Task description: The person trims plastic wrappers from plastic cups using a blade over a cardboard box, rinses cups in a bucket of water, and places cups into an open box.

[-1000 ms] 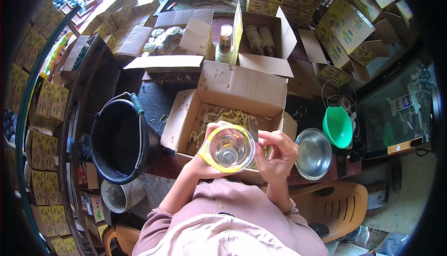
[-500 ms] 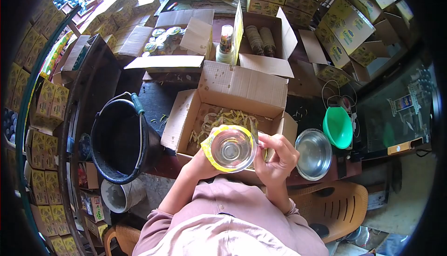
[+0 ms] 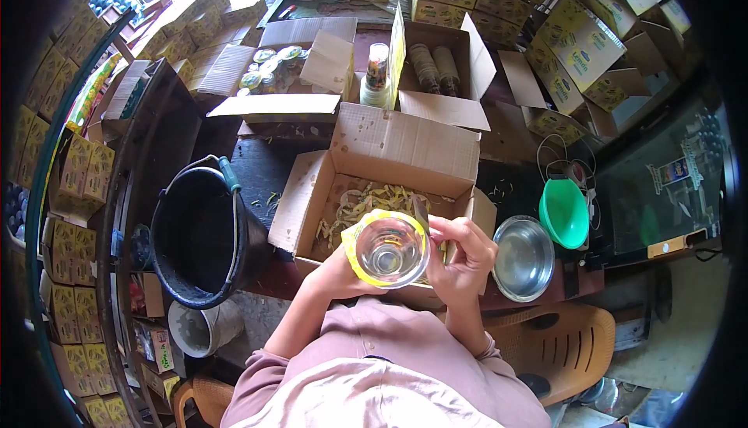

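My left hand is closed around a clear plastic cup, whose open mouth faces up toward me. A yellow film edge runs round the rim and sticks out at the left. My right hand is closed at the cup's right side, its fingers pinching a knife with a thin dark blade that stands against the rim. Most of its handle is hidden in the fingers. Beneath both hands lies an open cardboard box with curled yellow strips inside.
A black bucket stands at the left, above a grey pail. A steel bowl and a green basin sit at the right. Behind are a box of lidded cups and a box with cup stacks. An orange chair is at lower right.
The cup has tilted slightly in my left hand, and its yellow edge has turned a little. The blade at the rim has shifted slightly and looks darker.
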Action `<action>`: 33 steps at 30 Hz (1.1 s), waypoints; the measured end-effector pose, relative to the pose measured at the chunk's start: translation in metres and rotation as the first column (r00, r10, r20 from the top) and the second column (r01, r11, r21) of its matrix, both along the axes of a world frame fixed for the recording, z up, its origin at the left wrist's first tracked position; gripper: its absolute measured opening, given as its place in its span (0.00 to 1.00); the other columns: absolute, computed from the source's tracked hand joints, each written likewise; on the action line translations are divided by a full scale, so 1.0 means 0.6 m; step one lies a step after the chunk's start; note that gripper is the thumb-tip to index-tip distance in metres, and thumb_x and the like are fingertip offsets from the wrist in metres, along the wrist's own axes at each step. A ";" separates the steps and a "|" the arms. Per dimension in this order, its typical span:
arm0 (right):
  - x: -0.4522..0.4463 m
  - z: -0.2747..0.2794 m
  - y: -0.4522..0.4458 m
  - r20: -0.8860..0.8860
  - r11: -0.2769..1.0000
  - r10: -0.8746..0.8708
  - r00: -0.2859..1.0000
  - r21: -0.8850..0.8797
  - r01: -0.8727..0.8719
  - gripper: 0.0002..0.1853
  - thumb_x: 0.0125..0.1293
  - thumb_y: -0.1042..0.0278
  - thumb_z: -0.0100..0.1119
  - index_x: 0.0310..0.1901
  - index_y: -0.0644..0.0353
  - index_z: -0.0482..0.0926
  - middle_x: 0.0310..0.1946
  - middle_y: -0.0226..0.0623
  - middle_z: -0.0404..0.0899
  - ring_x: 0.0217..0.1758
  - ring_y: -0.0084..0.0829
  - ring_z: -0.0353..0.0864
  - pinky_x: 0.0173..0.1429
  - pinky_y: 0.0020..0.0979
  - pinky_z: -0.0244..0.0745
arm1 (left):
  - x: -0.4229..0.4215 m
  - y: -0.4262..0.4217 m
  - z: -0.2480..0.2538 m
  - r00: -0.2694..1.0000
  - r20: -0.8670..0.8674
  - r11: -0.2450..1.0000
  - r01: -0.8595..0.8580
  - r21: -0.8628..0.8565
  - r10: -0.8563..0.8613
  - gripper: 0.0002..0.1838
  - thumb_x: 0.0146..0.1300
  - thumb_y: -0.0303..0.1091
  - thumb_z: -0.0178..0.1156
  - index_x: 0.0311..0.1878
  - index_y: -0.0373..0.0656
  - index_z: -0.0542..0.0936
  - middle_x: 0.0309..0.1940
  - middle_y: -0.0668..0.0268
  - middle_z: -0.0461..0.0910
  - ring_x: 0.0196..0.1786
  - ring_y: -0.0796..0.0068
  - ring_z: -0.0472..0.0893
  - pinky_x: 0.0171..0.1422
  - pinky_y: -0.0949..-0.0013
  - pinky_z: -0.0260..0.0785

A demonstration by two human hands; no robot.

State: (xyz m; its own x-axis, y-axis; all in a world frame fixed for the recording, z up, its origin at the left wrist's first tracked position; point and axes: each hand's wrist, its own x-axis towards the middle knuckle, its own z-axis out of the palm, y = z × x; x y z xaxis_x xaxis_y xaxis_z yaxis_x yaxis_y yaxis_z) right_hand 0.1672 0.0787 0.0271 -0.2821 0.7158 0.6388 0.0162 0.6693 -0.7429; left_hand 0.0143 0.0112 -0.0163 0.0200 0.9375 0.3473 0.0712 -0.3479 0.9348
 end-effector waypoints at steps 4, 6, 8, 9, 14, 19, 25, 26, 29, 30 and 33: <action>0.000 -0.001 -0.002 -0.043 0.997 -0.067 0.997 -0.037 0.065 0.12 0.45 0.85 0.61 0.35 0.65 0.79 0.21 0.35 0.76 0.24 0.22 0.77 0.28 0.21 0.71 | 0.012 0.003 -0.014 0.972 0.227 0.998 -0.057 0.009 0.054 0.37 0.42 0.29 0.68 0.57 0.38 0.61 0.50 0.60 0.65 0.55 0.69 0.68 0.60 0.67 0.62; 0.000 -0.004 -0.002 -0.039 0.995 -0.087 0.995 -0.043 0.085 0.12 0.45 0.85 0.61 0.35 0.64 0.79 0.21 0.35 0.76 0.24 0.22 0.78 0.29 0.21 0.71 | 0.013 0.004 -0.008 0.952 0.305 1.000 -0.016 0.008 0.013 0.36 0.45 0.28 0.66 0.58 0.38 0.59 0.50 0.60 0.64 0.56 0.69 0.67 0.61 0.67 0.61; -0.001 -0.005 -0.004 -0.043 0.994 -0.104 0.994 -0.049 0.102 0.12 0.45 0.85 0.61 0.35 0.64 0.79 0.21 0.35 0.76 0.24 0.23 0.78 0.29 0.21 0.71 | 0.009 0.007 -0.011 0.936 0.352 0.999 0.023 -0.038 -0.008 0.33 0.50 0.26 0.60 0.59 0.36 0.57 0.51 0.59 0.64 0.57 0.68 0.67 0.62 0.67 0.59; -0.002 -0.005 -0.004 -0.045 0.993 -0.112 0.993 -0.052 0.109 0.12 0.45 0.85 0.61 0.35 0.64 0.79 0.21 0.35 0.76 0.24 0.23 0.78 0.29 0.21 0.71 | 0.011 0.009 -0.006 0.907 0.421 0.998 0.022 -0.053 0.002 0.33 0.51 0.28 0.59 0.59 0.36 0.56 0.52 0.59 0.64 0.57 0.68 0.67 0.63 0.67 0.58; -0.007 -0.012 -0.006 -0.041 0.989 -0.149 0.988 -0.012 0.148 0.12 0.45 0.83 0.62 0.35 0.64 0.79 0.21 0.35 0.76 0.24 0.22 0.78 0.27 0.20 0.70 | 0.010 0.012 -0.014 0.807 0.589 0.995 0.025 -0.098 0.038 0.40 0.48 0.43 0.62 0.61 0.37 0.55 0.51 0.54 0.67 0.54 0.61 0.71 0.59 0.60 0.63; -0.013 -0.008 -0.019 -0.049 0.992 -0.126 0.991 0.012 0.126 0.12 0.45 0.83 0.63 0.35 0.64 0.78 0.21 0.34 0.75 0.23 0.21 0.76 0.26 0.19 0.69 | 0.014 0.009 -0.008 0.836 0.549 0.998 0.012 -0.070 0.028 0.38 0.48 0.35 0.61 0.61 0.38 0.54 0.51 0.56 0.65 0.56 0.65 0.68 0.61 0.63 0.61; -0.018 -0.010 -0.019 -0.041 0.990 -0.129 0.991 0.053 0.131 0.12 0.45 0.81 0.64 0.34 0.63 0.79 0.21 0.36 0.77 0.22 0.23 0.78 0.26 0.21 0.71 | 0.015 0.006 -0.006 0.866 0.500 0.999 0.012 -0.046 0.013 0.37 0.49 0.27 0.61 0.61 0.38 0.54 0.51 0.56 0.64 0.57 0.69 0.66 0.61 0.67 0.59; -0.018 -0.010 -0.019 -0.041 0.989 -0.132 0.990 0.059 0.134 0.12 0.45 0.82 0.64 0.34 0.63 0.79 0.21 0.37 0.77 0.22 0.24 0.78 0.26 0.21 0.71 | 0.015 0.005 -0.002 0.867 0.499 0.999 0.017 -0.047 0.009 0.37 0.48 0.26 0.62 0.61 0.38 0.54 0.51 0.57 0.65 0.57 0.69 0.66 0.61 0.67 0.59; -0.019 -0.010 -0.018 -0.025 0.979 -0.169 0.985 0.113 0.171 0.12 0.44 0.82 0.63 0.34 0.63 0.79 0.22 0.37 0.78 0.22 0.25 0.78 0.25 0.22 0.72 | 0.015 0.003 -0.003 0.891 0.454 0.999 -0.009 -0.048 0.030 0.37 0.48 0.26 0.63 0.60 0.38 0.55 0.51 0.58 0.65 0.56 0.70 0.67 0.60 0.68 0.60; -0.019 -0.010 -0.018 -0.017 0.973 -0.187 0.982 0.136 0.187 0.12 0.43 0.83 0.63 0.34 0.64 0.79 0.22 0.37 0.78 0.22 0.25 0.78 0.25 0.22 0.72 | 0.015 0.002 -0.004 0.901 0.431 0.999 -0.024 -0.048 0.043 0.37 0.48 0.26 0.64 0.60 0.38 0.55 0.51 0.58 0.66 0.56 0.70 0.68 0.60 0.68 0.61; -0.019 -0.009 -0.016 -0.035 0.966 -0.191 0.981 0.169 0.194 0.13 0.43 0.83 0.63 0.34 0.64 0.79 0.22 0.36 0.78 0.22 0.26 0.77 0.25 0.23 0.72 | 0.014 0.001 -0.001 0.924 0.378 0.998 -0.039 -0.052 0.056 0.36 0.46 0.25 0.65 0.59 0.38 0.58 0.51 0.59 0.66 0.55 0.71 0.69 0.58 0.68 0.62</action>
